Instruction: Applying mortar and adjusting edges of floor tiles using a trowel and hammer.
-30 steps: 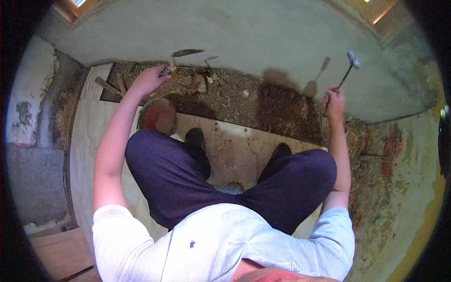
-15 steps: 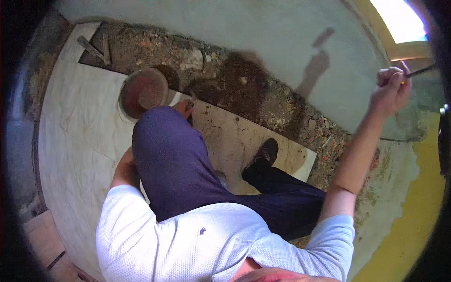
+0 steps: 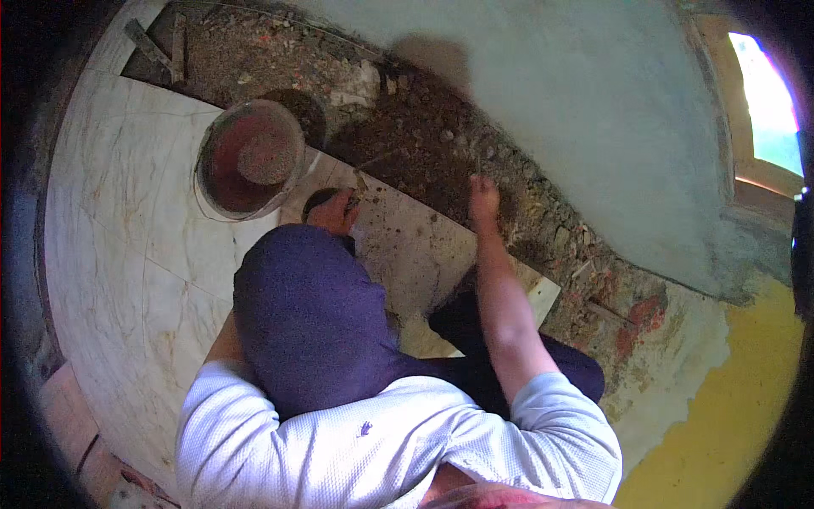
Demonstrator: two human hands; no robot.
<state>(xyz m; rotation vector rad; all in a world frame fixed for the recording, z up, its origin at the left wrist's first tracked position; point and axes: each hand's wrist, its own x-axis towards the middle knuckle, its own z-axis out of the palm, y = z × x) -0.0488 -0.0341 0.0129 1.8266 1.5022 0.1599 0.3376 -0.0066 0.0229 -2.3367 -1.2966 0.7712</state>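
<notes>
My right hand [image 3: 485, 202] is low over the dark soil strip [image 3: 424, 161], just past the edge of the pale floor slabs [image 3: 403, 237]. Its fingers look curled, and what they hold, if anything, does not show against the soil. My left arm [image 3: 224, 343] goes down behind my raised left knee [image 3: 309, 297], which hides the left hand. Beyond that knee a round reddish bucket [image 3: 229, 174] stands on the slabs, with a grey-brown mass inside. Close to it is my left foot [image 3: 337, 212] in a dark-strapped sandal.
Beyond the soil, with its stones and rubble, rises a grey-green wall [image 3: 577, 110] with a framed window [image 3: 767, 102] at right. Two narrow strips [image 3: 178, 47] lie at the far left. A thin stick [image 3: 610, 314] lies near a yellow patch [image 3: 738, 382] at right.
My right hand has swung down and left from beside the window to the soil. The dark, thin tool it held there no longer shows. The view has shifted slightly.
</notes>
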